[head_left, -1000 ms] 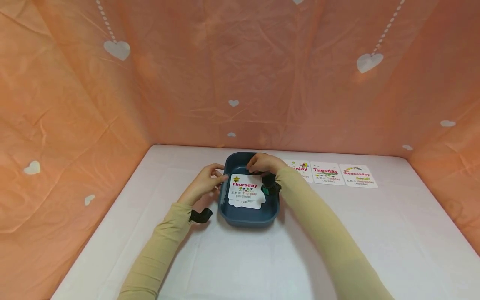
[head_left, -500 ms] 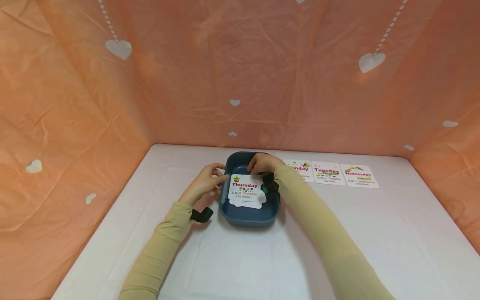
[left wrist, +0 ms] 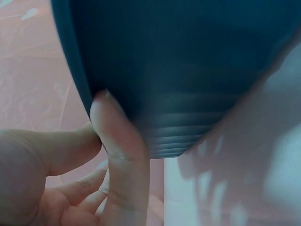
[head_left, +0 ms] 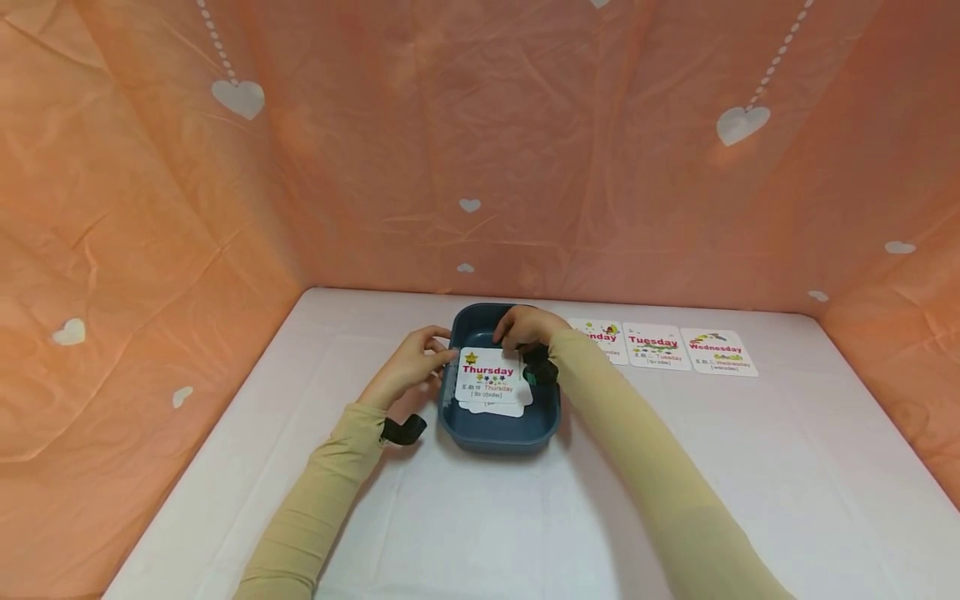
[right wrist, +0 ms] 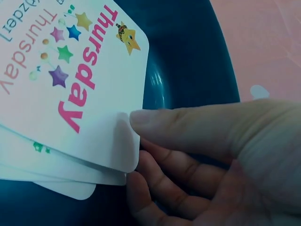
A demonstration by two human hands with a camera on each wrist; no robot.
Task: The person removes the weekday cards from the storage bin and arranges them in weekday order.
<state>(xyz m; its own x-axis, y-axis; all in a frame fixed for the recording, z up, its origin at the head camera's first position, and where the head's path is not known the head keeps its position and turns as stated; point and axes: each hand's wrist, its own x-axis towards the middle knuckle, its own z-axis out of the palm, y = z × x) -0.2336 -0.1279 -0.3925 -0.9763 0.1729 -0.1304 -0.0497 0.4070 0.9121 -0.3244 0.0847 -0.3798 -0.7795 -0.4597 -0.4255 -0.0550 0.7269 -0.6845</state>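
A dark blue rectangular tray (head_left: pixel 498 439) holds a small stack of white cards, with a Thursday card (head_left: pixel 487 377) on top. Edges of other cards (right wrist: pixel 70 189) show beneath it in the right wrist view. My left hand (head_left: pixel 408 364) pinches the tray's left rim between thumb and index finger. Over the tray's far right part, my right hand (head_left: pixel 531 327) grips the corner of the Thursday card, thumb on its face and fingers curled at its edge. How many cards lie between those fingers is hidden.
To the right of the tray lie a Monday card (head_left: pixel 602 340), partly behind the right hand, a Tuesday card (head_left: pixel 657 347) and a Wednesday card (head_left: pixel 718 352) in a row. They rest on a white-covered table (head_left: pixel 480 525). An orange curtain (head_left: pixel 540 167) encloses its back and sides.
The Thursday card has shifted very slightly away and to the left over the cards beneath. Both hands have stayed nearly in place.
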